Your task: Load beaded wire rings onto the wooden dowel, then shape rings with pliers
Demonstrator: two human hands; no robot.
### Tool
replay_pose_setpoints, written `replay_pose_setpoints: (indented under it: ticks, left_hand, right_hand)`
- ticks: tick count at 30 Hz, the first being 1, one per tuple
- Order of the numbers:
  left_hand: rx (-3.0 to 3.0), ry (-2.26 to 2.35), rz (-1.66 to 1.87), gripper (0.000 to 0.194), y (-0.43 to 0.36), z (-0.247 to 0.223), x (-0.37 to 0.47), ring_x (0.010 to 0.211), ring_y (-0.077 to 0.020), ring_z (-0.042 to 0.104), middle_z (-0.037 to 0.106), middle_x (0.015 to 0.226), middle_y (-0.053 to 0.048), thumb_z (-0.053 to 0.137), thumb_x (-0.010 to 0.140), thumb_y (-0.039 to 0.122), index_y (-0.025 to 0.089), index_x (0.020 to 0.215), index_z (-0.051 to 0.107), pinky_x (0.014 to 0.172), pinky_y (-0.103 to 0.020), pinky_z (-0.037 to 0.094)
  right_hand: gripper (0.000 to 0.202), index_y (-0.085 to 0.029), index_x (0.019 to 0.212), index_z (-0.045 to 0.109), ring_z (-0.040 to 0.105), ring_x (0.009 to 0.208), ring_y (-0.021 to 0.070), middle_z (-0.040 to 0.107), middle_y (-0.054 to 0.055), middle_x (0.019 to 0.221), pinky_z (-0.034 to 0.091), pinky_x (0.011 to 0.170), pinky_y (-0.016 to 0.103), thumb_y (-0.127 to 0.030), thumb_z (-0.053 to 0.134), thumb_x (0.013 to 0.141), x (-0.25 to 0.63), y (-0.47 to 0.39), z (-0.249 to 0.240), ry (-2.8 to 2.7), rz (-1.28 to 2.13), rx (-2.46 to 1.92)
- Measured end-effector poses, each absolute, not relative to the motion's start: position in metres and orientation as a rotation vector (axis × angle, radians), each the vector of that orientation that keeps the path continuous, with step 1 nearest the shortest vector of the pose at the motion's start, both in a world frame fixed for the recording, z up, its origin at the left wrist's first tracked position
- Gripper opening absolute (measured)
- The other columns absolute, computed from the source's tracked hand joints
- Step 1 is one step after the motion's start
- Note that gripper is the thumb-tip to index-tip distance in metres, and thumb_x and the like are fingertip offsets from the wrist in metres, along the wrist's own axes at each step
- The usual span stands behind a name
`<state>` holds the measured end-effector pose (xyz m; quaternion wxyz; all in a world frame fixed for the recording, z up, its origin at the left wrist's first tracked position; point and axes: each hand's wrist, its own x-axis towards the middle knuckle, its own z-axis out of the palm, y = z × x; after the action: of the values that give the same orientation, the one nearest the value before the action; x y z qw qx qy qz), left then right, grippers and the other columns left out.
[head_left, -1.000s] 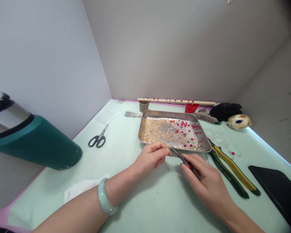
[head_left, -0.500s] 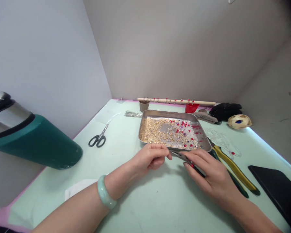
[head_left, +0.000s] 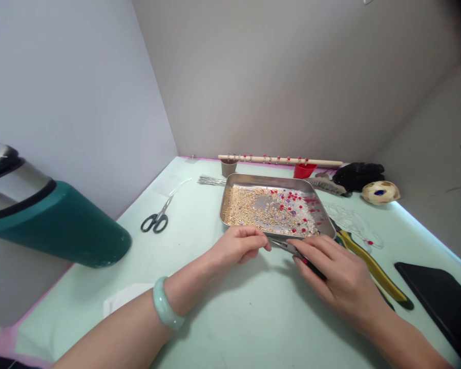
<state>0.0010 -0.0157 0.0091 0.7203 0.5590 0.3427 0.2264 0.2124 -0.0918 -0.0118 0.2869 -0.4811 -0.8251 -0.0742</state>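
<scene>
My right hand is closed around small pliers with a dark handle, their jaws pointing left. The tips of the pliers meet the fingertips of my left hand, which is pinched at the near edge of a metal tray. Whatever the left fingers hold is too small or hidden to make out. Inside the tray lie gold beads, clear beads and red beads. A pale green bangle circles my left wrist.
Scissors and a green bottle are on the left. Behind the tray, a wooden stick with beaded rings spans a brown cup and a red cup. Yellow-green pliers and a black flat object lie right.
My right hand and the pliers have shifted very slightly to the right. The left hand's lower fingers have curled a little differently; its pinch stays at the plier tips.
</scene>
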Motion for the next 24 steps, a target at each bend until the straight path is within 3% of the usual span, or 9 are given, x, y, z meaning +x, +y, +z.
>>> replay_pose_setpoints:
  ticks: [17, 24]
  left_hand:
    - [1.453, 0.870, 0.493, 0.018, -0.0131, 0.0061, 0.0018, 0.044, -0.0057, 0.029, 0.041, 0.049, 0.006, 0.056, 0.077, 0.030, 0.014, 0.073, 0.063, 0.048, -0.022, 0.021]
    - [1.522, 0.782, 0.525, 0.020, -0.0126, 0.0020, 0.0016, 0.049, -0.0070, 0.033, 0.044, 0.054, 0.005, 0.055, 0.078, 0.033, 0.014, 0.077, 0.061, 0.048, -0.022, 0.023]
  right_hand:
    - [0.025, -0.014, 0.108, 0.060, 0.058, 0.082, 0.0187, 0.064, 0.008, 0.090, 0.046, 0.072, 0.032, -0.017, 0.054, 0.084, 0.2126, -0.0923, -0.0117, -2.213, -0.238, -1.308]
    - [0.022, -0.016, 0.108, 0.057, 0.058, 0.083, 0.0171, 0.063, 0.007, 0.092, 0.046, 0.072, 0.031, -0.018, 0.049, 0.088, 0.2100, -0.0959, -0.0112, -2.178, 0.037, -1.370]
